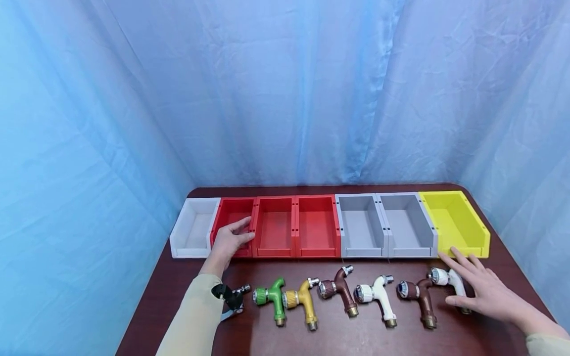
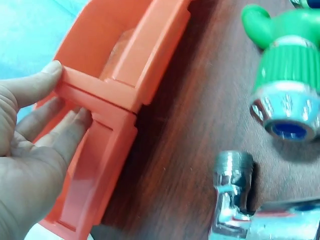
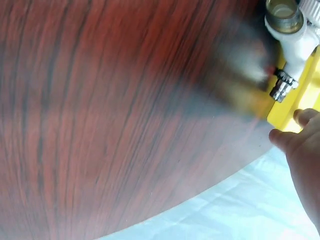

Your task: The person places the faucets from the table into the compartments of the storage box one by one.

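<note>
My left hand (image 1: 228, 243) reaches over the leftmost red bin (image 1: 230, 210). In the left wrist view its fingers (image 2: 75, 132) dip inside this bin, and its thumb meets the rim of the wall shared with the middle red bin (image 1: 275, 222). The right hand (image 1: 485, 287) spreads its fingers at the front lip of the yellow bin (image 1: 454, 222), its palm above a white tap (image 1: 454, 282) that it partly covers. Beside that tap lies a brown tap (image 1: 424, 301). Beneath the left wrist a chrome tap (image 2: 235, 200) is partly hidden in the head view.
Further taps lie along the front: green (image 1: 276, 299), yellow (image 1: 306, 302), another brown (image 1: 343, 291), another white (image 1: 380, 299). A white bin (image 1: 178, 251) ends the row at left; a third red bin (image 1: 317, 252) and two grey bins (image 1: 364, 252) stand mid-row. Curtains (image 1: 285, 99) enclose the table.
</note>
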Demonstrator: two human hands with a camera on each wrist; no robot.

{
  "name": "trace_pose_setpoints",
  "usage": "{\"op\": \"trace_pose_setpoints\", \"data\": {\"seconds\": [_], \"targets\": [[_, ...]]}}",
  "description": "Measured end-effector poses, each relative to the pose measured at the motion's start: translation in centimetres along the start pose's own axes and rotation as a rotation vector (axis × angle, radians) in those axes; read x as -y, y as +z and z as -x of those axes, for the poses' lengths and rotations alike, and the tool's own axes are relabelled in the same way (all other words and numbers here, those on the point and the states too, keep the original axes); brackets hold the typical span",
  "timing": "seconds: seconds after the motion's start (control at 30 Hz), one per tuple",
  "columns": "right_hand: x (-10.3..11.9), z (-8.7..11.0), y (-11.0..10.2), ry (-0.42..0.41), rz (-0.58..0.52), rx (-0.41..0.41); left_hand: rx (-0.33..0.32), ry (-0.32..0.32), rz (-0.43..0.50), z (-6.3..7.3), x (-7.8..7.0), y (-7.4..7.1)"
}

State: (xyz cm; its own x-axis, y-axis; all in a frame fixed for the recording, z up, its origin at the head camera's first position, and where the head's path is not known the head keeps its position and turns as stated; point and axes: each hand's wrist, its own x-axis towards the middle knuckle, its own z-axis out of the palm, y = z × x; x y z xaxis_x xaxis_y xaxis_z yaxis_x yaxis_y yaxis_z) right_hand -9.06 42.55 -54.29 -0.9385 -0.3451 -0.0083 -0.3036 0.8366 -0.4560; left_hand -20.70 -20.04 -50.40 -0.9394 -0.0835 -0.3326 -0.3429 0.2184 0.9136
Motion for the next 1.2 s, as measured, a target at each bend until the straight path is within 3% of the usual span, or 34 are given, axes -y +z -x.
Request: {"op": "trace_pose_setpoints", "data": {"seconds": [0.17, 0.5, 0.83, 1.2], "targets": [[-0.4, 0.5, 0.3, -0.044, -0.018, -0.007, -0.002, -0.016, 0.004, -0.1, 0.3, -0.1], [-0.4, 1.5, 1.9, -0.044, -0.086, 0.036, 0.015, -0.009, -0.007, -0.1, 1.0, -0.3], [-0.9, 1.5, 1.9, 0.023, -0.051, 0.102, 0.028, -0.002, 0.009, -0.4, 1.6, -0.5], [-0.6, 1.2, 1.2, -0.004, 0.034, 0.118, 0.030, 0.013, 0.026, -0.4, 1.8, -0.4]]}}
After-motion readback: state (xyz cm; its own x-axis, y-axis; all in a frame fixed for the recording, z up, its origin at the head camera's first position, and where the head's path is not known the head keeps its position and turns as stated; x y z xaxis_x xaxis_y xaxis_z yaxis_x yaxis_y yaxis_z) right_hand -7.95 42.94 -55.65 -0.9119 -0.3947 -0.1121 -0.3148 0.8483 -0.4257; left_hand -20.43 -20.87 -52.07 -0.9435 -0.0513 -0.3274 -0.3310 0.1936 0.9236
